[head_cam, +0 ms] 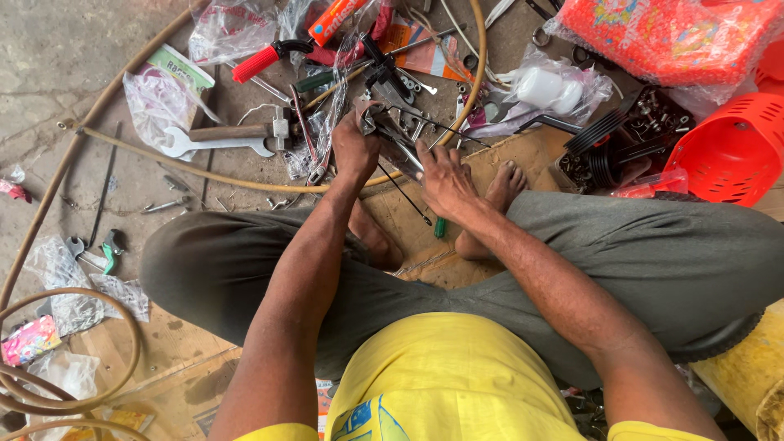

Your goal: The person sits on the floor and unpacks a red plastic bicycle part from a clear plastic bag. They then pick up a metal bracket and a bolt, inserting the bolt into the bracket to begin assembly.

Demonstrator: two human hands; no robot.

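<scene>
I sit cross-legged on the floor in grey trousers. My left hand (354, 147) grips a small dark metal assembly (377, 117) with thin black cables (408, 192) hanging from it. My right hand (445, 181) holds the same assembly from the right side, fingers pinched on its lower part. A green-handled screwdriver (440, 226) lies just below the hands, between my bare feet (502, 189).
Scattered ahead are a flat spanner (214, 144), a hammer (245, 131), a red-handled tool (263, 60), plastic bags and loose bolts. At right stand an orange plastic basket (729, 147) and a box of metal parts (621, 139). A tan hose (122, 147) loops across the floor at left.
</scene>
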